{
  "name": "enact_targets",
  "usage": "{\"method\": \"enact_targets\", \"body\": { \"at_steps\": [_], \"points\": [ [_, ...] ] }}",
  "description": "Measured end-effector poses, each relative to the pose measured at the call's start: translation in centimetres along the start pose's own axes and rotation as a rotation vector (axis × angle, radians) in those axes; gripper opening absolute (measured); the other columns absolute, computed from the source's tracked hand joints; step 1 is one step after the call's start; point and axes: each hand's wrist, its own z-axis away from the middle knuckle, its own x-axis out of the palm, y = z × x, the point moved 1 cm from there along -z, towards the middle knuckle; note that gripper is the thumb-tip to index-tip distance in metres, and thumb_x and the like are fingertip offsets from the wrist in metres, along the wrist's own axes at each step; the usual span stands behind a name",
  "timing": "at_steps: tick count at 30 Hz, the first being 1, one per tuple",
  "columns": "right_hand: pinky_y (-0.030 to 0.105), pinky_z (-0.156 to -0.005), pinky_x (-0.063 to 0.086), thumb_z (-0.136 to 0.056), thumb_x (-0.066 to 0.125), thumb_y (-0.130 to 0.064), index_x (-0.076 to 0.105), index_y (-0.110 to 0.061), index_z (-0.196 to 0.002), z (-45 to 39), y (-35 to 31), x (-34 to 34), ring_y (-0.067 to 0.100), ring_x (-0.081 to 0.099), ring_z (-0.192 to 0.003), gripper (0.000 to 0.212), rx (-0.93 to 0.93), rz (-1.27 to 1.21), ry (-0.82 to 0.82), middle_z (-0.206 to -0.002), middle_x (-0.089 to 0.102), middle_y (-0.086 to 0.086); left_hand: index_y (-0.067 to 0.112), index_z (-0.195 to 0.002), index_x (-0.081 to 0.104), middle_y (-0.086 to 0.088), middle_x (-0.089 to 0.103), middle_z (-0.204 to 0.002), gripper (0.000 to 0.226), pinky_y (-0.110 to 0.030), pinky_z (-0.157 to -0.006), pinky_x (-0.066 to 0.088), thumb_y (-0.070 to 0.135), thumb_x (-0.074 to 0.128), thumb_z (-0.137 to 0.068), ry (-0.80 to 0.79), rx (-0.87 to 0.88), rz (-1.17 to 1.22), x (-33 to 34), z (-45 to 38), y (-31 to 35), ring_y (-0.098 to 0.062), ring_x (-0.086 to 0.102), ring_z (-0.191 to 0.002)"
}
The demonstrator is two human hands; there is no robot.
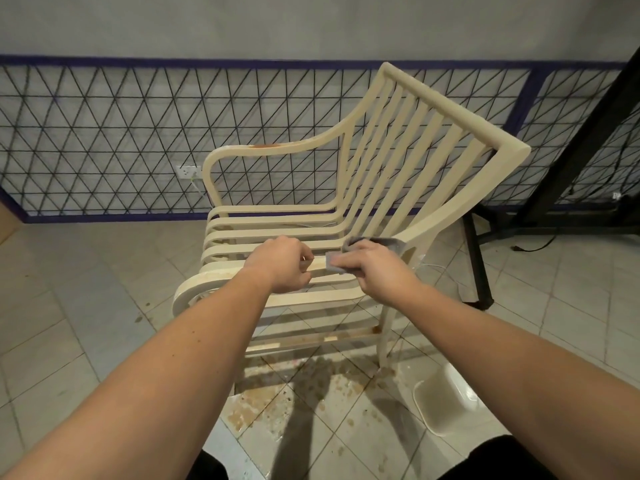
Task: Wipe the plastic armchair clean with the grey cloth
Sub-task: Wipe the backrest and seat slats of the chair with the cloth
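A cream plastic armchair [408, 133] with a slatted seat and back stands on the tiled floor, facing left. A brown stain marks its far armrest. My left hand [282, 263] curls its fingers round the near armrest of the chair. Just to the right, my right hand [375, 266] holds the grey cloth [374, 244] wrapped over the same armrest, where it curves up toward the back. Part of the cloth is hidden under my fingers.
A white plastic basin [445, 400] sits on the floor at the chair's near right leg. Brown dirty spots cover the wet tiles [311, 403] below the seat. A black metal frame [481, 265] stands right of the chair. A wire-mesh fence [104, 133] runs behind.
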Motion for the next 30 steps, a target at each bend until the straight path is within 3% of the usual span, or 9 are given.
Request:
{"method": "enact_targets", "body": {
  "at_steps": [3, 5, 9, 12, 14, 17, 21, 25, 30],
  "points": [
    [0.039, -0.079, 0.053, -0.085, 0.058, 0.002, 0.074, -0.033, -0.106, 1.2, -0.1, 0.4, 0.013, 0.054, -0.098, 0.043, -0.044, -0.005, -0.046, -0.101, 0.07, -0.005, 0.017, -0.07, 0.053, 0.003, 0.062, -0.07, 0.023, -0.036, -0.063, 0.055, 0.036, 0.064, -0.077, -0.004, 0.007, 0.005, -0.1, 0.0, 0.1, -0.023, 0.059, -0.07],
    [0.036, -0.082, 0.054, -0.087, 0.06, -0.002, 0.073, -0.038, -0.11, 2.9, -0.7, 1.0, 0.01, 0.058, -0.094, 0.045, 0.081, -0.108, 0.003, -0.096, 0.069, -0.008, 0.017, -0.071, 0.054, 0.002, 0.062, -0.071, 0.023, -0.037, -0.064, 0.056, 0.036, 0.064, -0.078, -0.004, 0.008, 0.008, -0.1, 0.0, 0.1, -0.023, 0.059, -0.071],
    [0.014, -0.071, 0.055, -0.095, 0.063, -0.015, 0.072, -0.033, -0.109, 6.6, -2.4, 1.8, -0.007, 0.065, -0.081, 0.024, 0.594, -0.762, 0.534, -0.09, 0.07, -0.021, 0.018, -0.073, 0.058, 0.003, 0.064, -0.073, 0.022, -0.039, -0.068, 0.057, 0.038, 0.064, -0.079, 0.007, 0.009, 0.01, 0.2, 0.1, -0.1, -0.022, 0.06, -0.073],
    [0.028, -0.088, 0.056, -0.093, 0.066, -0.022, 0.068, -0.028, -0.109, 6.4, -1.5, 2.1, 0.003, 0.065, -0.096, 0.017, 1.008, -0.976, 0.952, -0.1, 0.069, -0.014, 0.019, -0.074, 0.058, 0.004, 0.064, -0.075, 0.022, -0.037, -0.069, 0.056, 0.038, 0.064, -0.081, -0.009, -0.003, 0.009, 0.0, 0.2, 0.0, -0.022, 0.059, -0.075],
    [0.034, -0.095, 0.054, -0.092, 0.066, -0.021, 0.067, -0.025, -0.11, 4.8, -0.9, 2.1, 0.01, 0.065, -0.101, 0.018, 1.097, -1.06, 1.075, -0.106, 0.069, -0.008, 0.02, -0.079, 0.064, 0.005, 0.067, -0.081, 0.018, -0.037, -0.072, 0.057, 0.038, 0.065, -0.081, -0.019, -0.008, 0.012, -0.1, 0.2, 0.0, -0.021, 0.06, -0.079],
    [0.026, -0.085, 0.052, -0.092, 0.065, -0.012, 0.064, -0.02, -0.104, 2.0, -1.6, 2.2, 0.013, 0.064, -0.099, 0.014, 1.128, -1.127, 1.161, -0.103, 0.067, -0.004, 0.023, -0.095, 0.071, 0.003, 0.072, -0.093, 0.021, -0.04, -0.079, 0.058, 0.039, 0.066, -0.083, -0.009, -0.014, 0.012, 0.0, 0.3, 0.1, -0.022, 0.064, -0.088],
    [0.008, -0.063, 0.039, -0.091, 0.067, -0.01, 0.065, -0.015, -0.092, 0.4, -4.2, 4.5, 0.004, 0.062, -0.085, 0.005, 1.18, -1.158, 1.123, -0.089, 0.066, -0.009, 0.031, -0.106, 0.072, 0.007, 0.07, -0.101, 0.022, -0.036, -0.084, 0.055, 0.039, 0.066, -0.086, 0.001, -0.019, 0.007, -0.2, 0.3, 0.3, -0.022, 0.062, -0.095],
    [0.012, -0.067, 0.043, -0.085, 0.072, -0.004, 0.066, -0.016, -0.078, -0.4, -6.0, 7.1, 0.012, 0.063, -0.081, 0.015, 1.132, -1.2, 1.021, -0.083, 0.068, -0.005, 0.029, -0.095, 0.071, 0.008, 0.069, -0.094, 0.017, -0.037, -0.079, 0.055, 0.039, 0.065, -0.083, 0.021, -0.014, -0.025, -0.1, 0.3, 0.4, -0.024, 0.062, -0.092],
    [0.017, -0.077, 0.05, -0.085, 0.071, -0.005, 0.072, -0.025, -0.078, 0.4, -6.4, 7.7, 0.006, 0.062, -0.086, 0.021, 0.933, -1.03, 0.583, -0.096, 0.069, -0.004, 0.031, -0.109, 0.07, 0.006, 0.071, -0.102, 0.028, -0.04, -0.082, 0.057, 0.043, 0.065, -0.084, 0.011, 0.004, -0.032, 0.0, 0.4, 0.3, -0.022, 0.064, -0.096]
  ]
}}
